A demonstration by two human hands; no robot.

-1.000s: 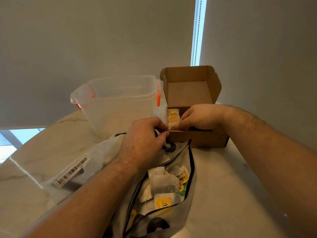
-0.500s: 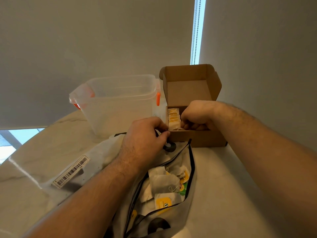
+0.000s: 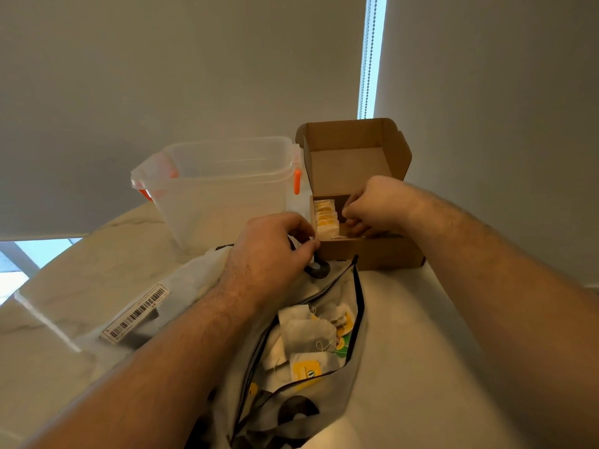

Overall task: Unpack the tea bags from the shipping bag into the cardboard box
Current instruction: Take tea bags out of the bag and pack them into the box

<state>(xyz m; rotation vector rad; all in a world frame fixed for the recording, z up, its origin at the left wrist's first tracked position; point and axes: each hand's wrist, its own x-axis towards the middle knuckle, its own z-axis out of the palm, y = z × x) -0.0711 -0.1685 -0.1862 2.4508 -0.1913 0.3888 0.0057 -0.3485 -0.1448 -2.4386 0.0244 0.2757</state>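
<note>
Right hand (image 3: 376, 205) inside cardboard box (image 3: 372, 256), tea bags (image 3: 325, 218) just beside.

The cardboard box (image 3: 372, 254) is plain brown card, matt and slightly rough. The shipping bag (image 3: 194, 286) looks like frosted, soft plastic film with a paper label (image 3: 136, 314). The tea bags (image 3: 306, 332) are thin, fibrous paper. The tub (image 3: 223, 196) is clear, smooth plastic, and the worktop (image 3: 81, 286) is glossy, marble-like stone.

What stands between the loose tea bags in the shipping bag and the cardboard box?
Nothing fixed: the shipping bag gapes open, the cardboard box stands open. Only the left hand sits between them.
</note>
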